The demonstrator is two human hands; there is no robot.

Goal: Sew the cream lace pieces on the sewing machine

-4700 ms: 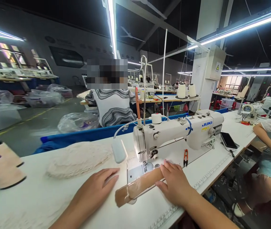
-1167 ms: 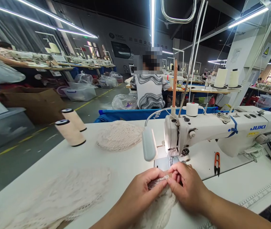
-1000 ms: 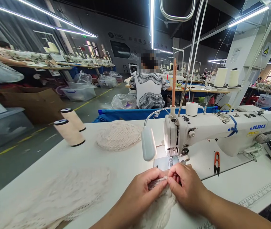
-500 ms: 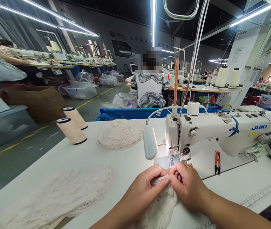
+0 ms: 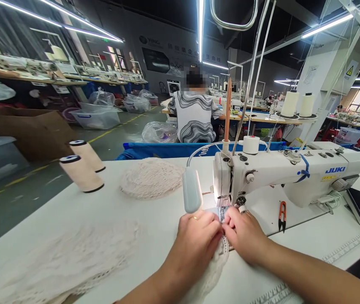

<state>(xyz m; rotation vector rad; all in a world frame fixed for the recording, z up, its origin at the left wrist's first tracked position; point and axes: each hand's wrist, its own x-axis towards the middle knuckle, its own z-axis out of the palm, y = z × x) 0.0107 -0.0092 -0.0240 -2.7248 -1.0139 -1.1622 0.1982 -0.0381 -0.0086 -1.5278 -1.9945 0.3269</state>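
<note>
Left hand (image 5: 195,240) and right hand (image 5: 246,234) pinch the edge of a cream knit piece (image 5: 213,270) between them, fingertips closed on it. Half a second ago they sat nearer the table edge; now they are pushed up against the presser foot (image 5: 222,211) of the sewing machine (image 5: 287,177), so the edge looks about to go under the needle. Red snips (image 5: 282,210) lie just right of the right hand; two thread cones (image 5: 83,166) stand well off to the left.
</note>
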